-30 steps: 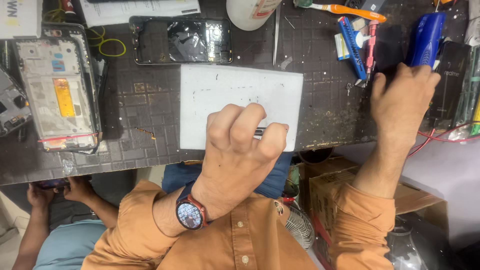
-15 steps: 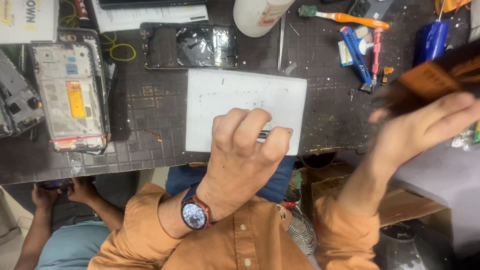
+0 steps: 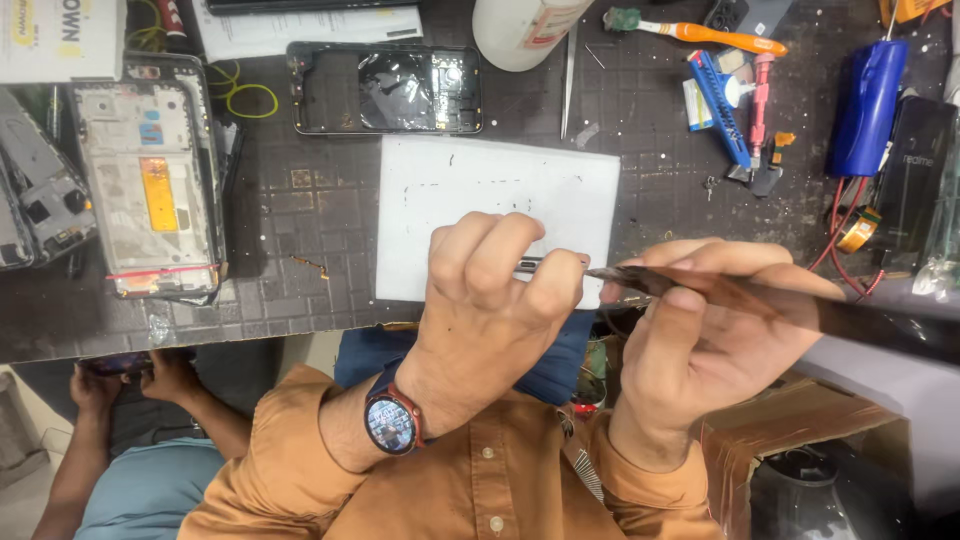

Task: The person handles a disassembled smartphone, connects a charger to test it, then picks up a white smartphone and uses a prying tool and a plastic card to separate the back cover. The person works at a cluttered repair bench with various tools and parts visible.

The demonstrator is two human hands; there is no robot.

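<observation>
Over a white sheet [image 3: 500, 190] on the dark workbench [image 3: 300, 290], the left hand [image 3: 490, 310] pinches a thin metal strip [image 3: 550, 264] while the right hand [image 3: 700, 340] grips a dark flat tool [image 3: 800, 305]; steady, close alignment looks essential.

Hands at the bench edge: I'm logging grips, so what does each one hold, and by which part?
The left hand pinches a thin metal tool, mostly hidden, near its middle. The right hand holds a long dark flat tool near its pointed end, between thumb and fingers.
</observation>
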